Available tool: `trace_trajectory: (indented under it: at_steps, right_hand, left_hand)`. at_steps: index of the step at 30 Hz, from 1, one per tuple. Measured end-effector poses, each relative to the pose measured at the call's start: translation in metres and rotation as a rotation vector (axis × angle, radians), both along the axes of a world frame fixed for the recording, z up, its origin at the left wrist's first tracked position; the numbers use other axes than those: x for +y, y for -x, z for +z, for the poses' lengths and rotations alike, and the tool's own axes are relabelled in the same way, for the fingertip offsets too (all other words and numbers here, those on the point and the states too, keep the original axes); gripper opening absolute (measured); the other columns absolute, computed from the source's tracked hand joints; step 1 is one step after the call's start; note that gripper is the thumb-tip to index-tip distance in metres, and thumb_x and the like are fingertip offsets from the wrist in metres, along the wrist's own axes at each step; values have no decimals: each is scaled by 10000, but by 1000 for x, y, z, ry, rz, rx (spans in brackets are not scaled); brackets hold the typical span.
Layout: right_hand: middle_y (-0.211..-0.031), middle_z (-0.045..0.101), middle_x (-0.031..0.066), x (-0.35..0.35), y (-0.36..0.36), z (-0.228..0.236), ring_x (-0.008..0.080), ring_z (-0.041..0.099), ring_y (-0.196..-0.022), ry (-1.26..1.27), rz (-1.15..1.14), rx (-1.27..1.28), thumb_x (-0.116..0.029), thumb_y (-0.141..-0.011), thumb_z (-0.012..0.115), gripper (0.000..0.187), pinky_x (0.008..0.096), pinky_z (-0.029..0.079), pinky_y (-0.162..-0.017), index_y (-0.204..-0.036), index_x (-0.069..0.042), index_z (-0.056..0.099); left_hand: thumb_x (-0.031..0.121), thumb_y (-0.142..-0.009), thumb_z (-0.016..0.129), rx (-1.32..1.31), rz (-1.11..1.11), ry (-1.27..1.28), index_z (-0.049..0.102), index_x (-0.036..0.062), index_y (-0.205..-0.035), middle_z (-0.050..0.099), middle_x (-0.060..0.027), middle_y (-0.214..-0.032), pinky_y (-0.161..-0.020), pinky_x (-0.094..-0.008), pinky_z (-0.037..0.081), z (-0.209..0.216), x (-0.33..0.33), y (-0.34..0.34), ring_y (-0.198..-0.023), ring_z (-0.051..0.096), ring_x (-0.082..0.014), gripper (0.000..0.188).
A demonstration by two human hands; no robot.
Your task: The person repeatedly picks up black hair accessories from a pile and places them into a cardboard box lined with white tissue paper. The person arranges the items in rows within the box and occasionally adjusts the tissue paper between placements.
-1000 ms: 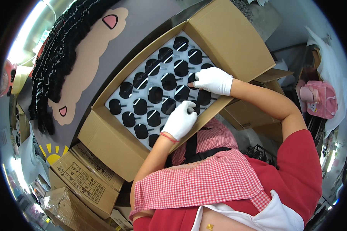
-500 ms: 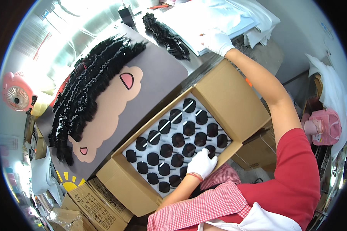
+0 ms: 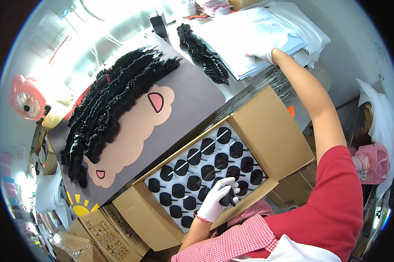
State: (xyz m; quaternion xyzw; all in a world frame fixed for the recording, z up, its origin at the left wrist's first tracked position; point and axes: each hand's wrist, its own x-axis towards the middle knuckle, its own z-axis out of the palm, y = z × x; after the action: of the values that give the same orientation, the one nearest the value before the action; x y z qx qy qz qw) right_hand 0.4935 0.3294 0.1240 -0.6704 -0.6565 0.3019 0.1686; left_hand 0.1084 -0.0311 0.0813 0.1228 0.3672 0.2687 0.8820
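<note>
My left hand (image 3: pixel 216 201), in a white glove, is closed around a black paddle-shaped piece (image 3: pixel 227 199) with a short stem, over the near side of an open cardboard box (image 3: pixel 126 208). Inside the box, similar glossy black pieces (image 3: pixel 178 191) lie in rows on a white sheet. My right hand (image 3: pixel 262 55), also gloved, reaches out to the far right and touches a stack of thin white sheets (image 3: pixel 236 37). Bright light washes out its fingers, so I cannot tell whether they grip a sheet.
Left of the box, a grey board (image 3: pixel 192 94) with a beige cloud shape carries rows of bunched black strips (image 3: pixel 114 98). Another black bundle (image 3: pixel 203 56) lies beyond it. A pink fan (image 3: pixel 26 102) stands at far left, more cartons (image 3: pixel 111 236) at lower left.
My left hand has moved a little left and now shows a black piece in its grip. My right hand has shifted slightly along the white sheets. The whole view has moved somewhat.
</note>
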Motion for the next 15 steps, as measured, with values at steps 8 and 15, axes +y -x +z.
trace_trajectory:
  at_steps: [8, 15]
  right_hand:
    - [-1365, 571, 104, -141, 135, 68, 253, 497, -1262, 160, 551, 146, -305, -820, 666, 278, 374, 437, -978, -769, -39, 603]
    - [-1425, 478, 169, -315, 219, 8, 492, 319, -1369, 150, 1064, 333, -405, -803, 695, 276, 543, 215, -1126, -874, -140, 726]
  left_hand:
    - [106, -904, 623, -18, 46, -428, 575, 26, -1220, 429, -167, -1483, -877, -295, 489, -6, -9, 24, -1077, 591, -183, 329]
    - [125, -781, 751, 159, -7, -396, 351, 47, -1474, 467, -76, -1342, -820, -267, 499, 9, -27, 63, -1036, 560, -159, 804]
